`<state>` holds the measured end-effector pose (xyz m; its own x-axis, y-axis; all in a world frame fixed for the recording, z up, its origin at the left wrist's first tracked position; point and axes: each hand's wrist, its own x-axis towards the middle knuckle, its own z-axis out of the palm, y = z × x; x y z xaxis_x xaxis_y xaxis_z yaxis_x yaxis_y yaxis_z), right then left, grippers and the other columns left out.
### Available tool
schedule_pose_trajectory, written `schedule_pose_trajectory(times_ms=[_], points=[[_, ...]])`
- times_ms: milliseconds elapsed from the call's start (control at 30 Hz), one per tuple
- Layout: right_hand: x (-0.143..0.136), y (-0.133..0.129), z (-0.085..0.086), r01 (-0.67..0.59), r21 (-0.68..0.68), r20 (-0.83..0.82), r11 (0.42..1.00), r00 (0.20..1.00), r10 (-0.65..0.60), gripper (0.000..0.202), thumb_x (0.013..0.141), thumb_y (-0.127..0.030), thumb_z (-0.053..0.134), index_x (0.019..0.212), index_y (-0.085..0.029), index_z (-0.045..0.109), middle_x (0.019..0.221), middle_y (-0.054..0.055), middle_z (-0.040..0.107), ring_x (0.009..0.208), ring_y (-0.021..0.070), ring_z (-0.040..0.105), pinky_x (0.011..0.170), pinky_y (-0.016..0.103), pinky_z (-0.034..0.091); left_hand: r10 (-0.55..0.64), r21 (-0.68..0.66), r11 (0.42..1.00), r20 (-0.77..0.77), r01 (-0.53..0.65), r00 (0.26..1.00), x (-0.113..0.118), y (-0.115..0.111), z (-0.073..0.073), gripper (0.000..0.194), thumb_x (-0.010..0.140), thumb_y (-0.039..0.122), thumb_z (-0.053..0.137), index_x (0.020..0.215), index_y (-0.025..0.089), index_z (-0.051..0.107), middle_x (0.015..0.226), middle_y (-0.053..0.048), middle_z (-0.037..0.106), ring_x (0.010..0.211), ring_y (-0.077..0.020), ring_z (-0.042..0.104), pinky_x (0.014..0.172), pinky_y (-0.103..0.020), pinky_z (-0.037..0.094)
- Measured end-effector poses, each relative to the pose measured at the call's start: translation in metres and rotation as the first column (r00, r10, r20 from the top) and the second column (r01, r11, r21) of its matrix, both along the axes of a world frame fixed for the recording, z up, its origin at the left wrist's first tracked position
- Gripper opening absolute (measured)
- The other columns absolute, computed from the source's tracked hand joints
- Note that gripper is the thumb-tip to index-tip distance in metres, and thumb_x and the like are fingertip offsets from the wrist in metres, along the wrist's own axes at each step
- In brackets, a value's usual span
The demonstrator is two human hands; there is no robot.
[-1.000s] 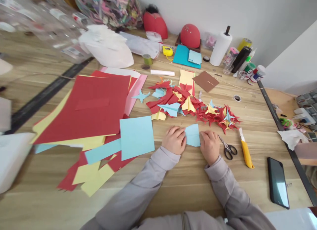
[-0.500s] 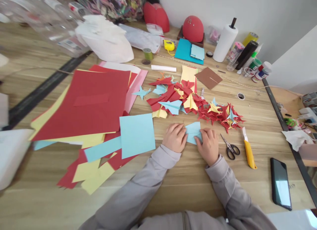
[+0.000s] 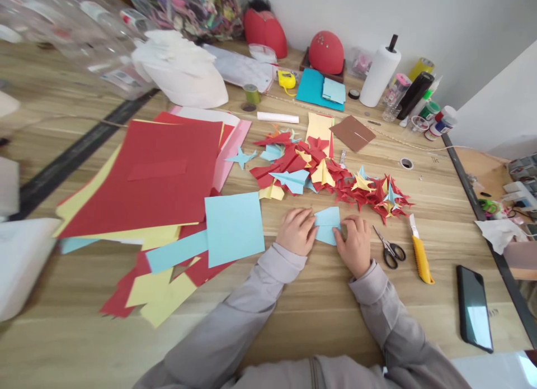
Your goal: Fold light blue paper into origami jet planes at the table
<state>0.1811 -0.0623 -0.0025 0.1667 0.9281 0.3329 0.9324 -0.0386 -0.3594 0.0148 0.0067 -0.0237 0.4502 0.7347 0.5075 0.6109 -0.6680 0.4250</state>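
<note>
A small piece of light-blue paper (image 3: 328,224), folded with a crease across its middle, lies on the wooden table between my hands. My left hand (image 3: 296,231) has its fingers together over the paper's left edge, gripping it there. From the other side, my right hand (image 3: 353,245) is closed at the paper's right edge, with the thumb on its surface. Just beyond are folded paper planes (image 3: 291,180) and a heap of red, yellow and blue folded stars (image 3: 388,199). Scissors (image 3: 391,249) with black handles lie to the right of my right hand.
Left of me, a square blue sheet (image 3: 235,229) overlaps coloured scraps, beside a stack of red sheets (image 3: 168,182). A yellow utility knife (image 3: 422,259), blade out, and a phone (image 3: 474,308) lie on the right. Bottles (image 3: 377,76) and a tape measure (image 3: 286,79) stand behind.
My right hand's thumb and fingers have shifted slightly right on the blue paper, and more of its creased surface shows. My left hand keeps its place.
</note>
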Motion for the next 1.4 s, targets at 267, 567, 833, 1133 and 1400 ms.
schedule_pose_trajectory(times_ms=[267,567,833,1133,1400], points=[[0.007,0.003,-0.007,-0.017,0.037,-0.128,0.999,0.992,0.021,0.011,0.082,-0.029,0.057,0.085,-0.018,0.057,0.095,0.008,0.060,0.092,0.0220,0.051,0.079,0.036,0.038,0.004,-0.030,1.000,0.047,-0.002,0.999,0.000,0.002,-0.005,0.023,0.082,0.031,0.053,0.097,0.018,0.066,0.107,-0.011,0.065,0.102,-0.0276,0.054,0.090,-0.048,0.043],[0.010,0.005,-0.005,-0.067,0.087,-0.577,0.994,0.810,0.105,0.013,0.079,-0.031,0.062,0.075,-0.019,0.058,0.078,0.003,0.062,0.074,0.0165,0.058,0.068,0.031,0.046,0.054,-0.283,0.958,0.334,0.045,0.941,0.002,0.000,-0.003,0.051,0.075,0.034,0.063,0.122,0.016,0.052,0.109,-0.012,0.066,0.099,-0.0239,0.061,0.090,-0.041,0.048],[-0.001,0.008,-0.005,-0.032,0.092,-0.869,0.995,0.485,0.096,0.026,0.073,-0.038,0.067,0.088,-0.020,0.056,0.079,0.001,0.061,0.070,0.0138,0.057,0.063,0.027,0.047,0.307,-0.694,0.630,0.634,0.347,0.710,0.009,-0.004,0.013,0.057,0.061,0.034,0.075,0.110,0.011,0.062,0.068,-0.002,0.067,0.066,-0.0146,0.062,0.067,-0.028,0.053],[0.001,0.005,-0.001,-0.180,-0.020,-0.907,0.983,0.417,0.058,0.028,0.069,-0.041,0.070,0.061,-0.019,0.055,0.052,-0.004,0.051,0.048,0.0090,0.042,0.047,0.023,0.035,0.336,-0.725,0.538,0.653,0.430,0.679,0.011,-0.006,0.021,0.038,0.052,0.038,0.080,0.077,0.012,0.069,0.071,-0.005,0.070,0.062,-0.0170,0.062,0.061,-0.030,0.053],[-0.001,0.005,0.003,-0.320,-0.042,-0.908,0.947,0.407,0.097,0.024,0.073,-0.040,0.067,0.069,-0.017,0.062,0.059,-0.003,0.055,0.052,0.0090,0.045,0.050,0.022,0.036,0.258,-0.745,0.564,0.569,0.356,0.781,0.010,-0.006,0.017,0.028,0.053,0.036,0.079,0.065,0.013,0.068,0.055,0.002,0.059,0.050,-0.0088,0.048,0.045,-0.020,0.039]])
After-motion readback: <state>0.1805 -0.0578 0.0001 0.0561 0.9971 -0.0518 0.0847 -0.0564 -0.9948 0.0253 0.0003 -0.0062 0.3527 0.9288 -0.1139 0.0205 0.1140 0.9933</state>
